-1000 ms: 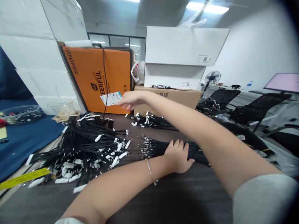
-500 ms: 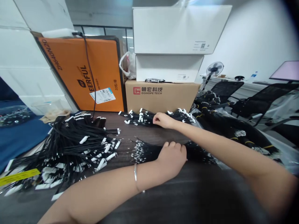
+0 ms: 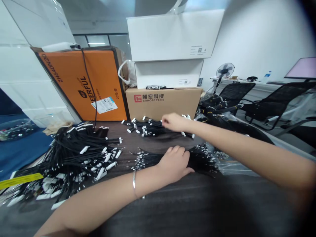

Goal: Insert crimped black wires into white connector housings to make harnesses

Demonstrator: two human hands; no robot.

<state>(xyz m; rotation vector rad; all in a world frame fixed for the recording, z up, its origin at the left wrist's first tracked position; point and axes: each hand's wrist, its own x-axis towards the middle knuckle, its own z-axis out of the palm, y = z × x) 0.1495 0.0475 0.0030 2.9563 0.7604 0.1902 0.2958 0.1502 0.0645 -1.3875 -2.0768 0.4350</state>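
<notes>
My left hand (image 3: 174,164), with a silver bangle on the wrist, lies over the near bundle of thin black cables (image 3: 202,158) with silvery ends, its fingers curled round the middle. Beyond it, my right hand (image 3: 175,122) is over the far bundle of black cables with white connectors (image 3: 148,126), in front of the brown box. Its fingers are curled together and slightly blurred; whatever is between them cannot be made out. To the left spreads a large pile of black cables with white connectors (image 3: 74,154).
A brown box (image 3: 163,105) carries two white boxes (image 3: 170,74) at the back. An orange box (image 3: 98,82) stands back left. More black cable bundles (image 3: 214,108) lie on plastic at the right, near black chairs (image 3: 234,95).
The view has shifted slightly right. My right hand has lifted a little from the far bundle. The thumb of my left hand now sticks out to the side.
</notes>
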